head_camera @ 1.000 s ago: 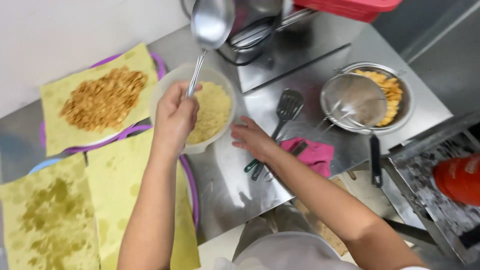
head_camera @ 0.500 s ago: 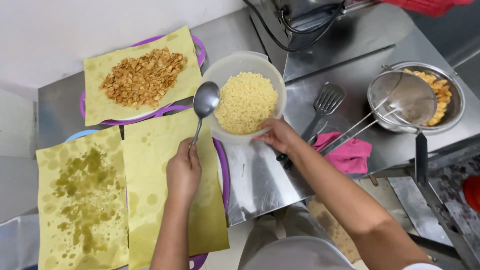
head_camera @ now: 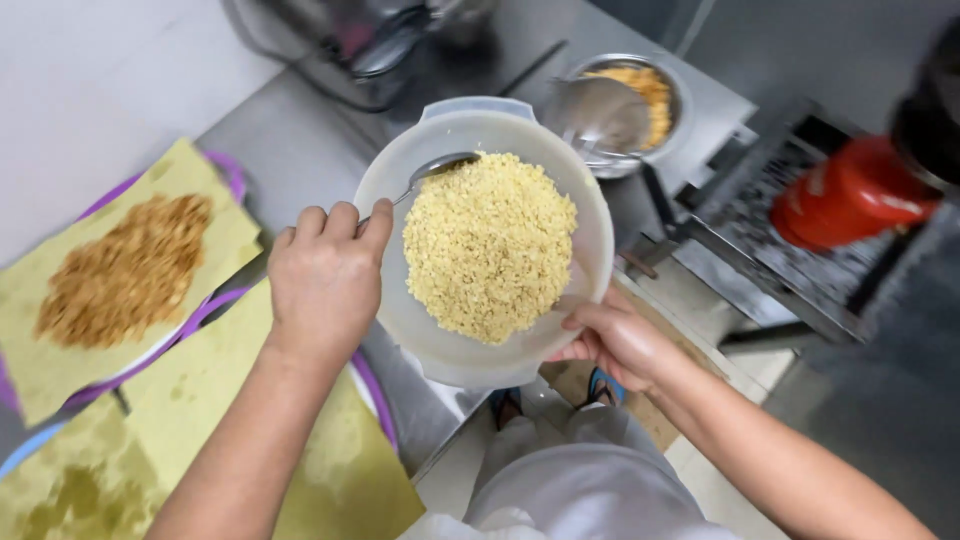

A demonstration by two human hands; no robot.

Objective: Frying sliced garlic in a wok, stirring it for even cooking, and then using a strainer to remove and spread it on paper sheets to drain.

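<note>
My right hand (head_camera: 615, 342) grips the near rim of a translucent white plastic bowl (head_camera: 395, 320) and holds it lifted and tilted over the counter's edge. A mound of small yellow fried grains (head_camera: 490, 245) fills its middle. My left hand (head_camera: 325, 280) is closed on the handle of a metal spoon (head_camera: 440, 167), whose bowl rests at the top left edge of the grains. Left of my arm lie sheets of yellow paper (head_camera: 215, 385) on purple-rimmed plates; one sheet carries a pile of brown fried snack (head_camera: 125, 270).
A steel bowl (head_camera: 672, 82) with yellow snack and a metal strainer (head_camera: 603, 112) stands at the back right on the steel counter (head_camera: 300, 150). A red cylinder (head_camera: 850, 195) sits by a black stove grate (head_camera: 745, 205). A greasy stained sheet (head_camera: 50, 490) lies bottom left.
The bowl has been lifted off the counter and tilted toward me. The spoon moved from above the yellow paper into the bowl's grains. The view shifted right.
</note>
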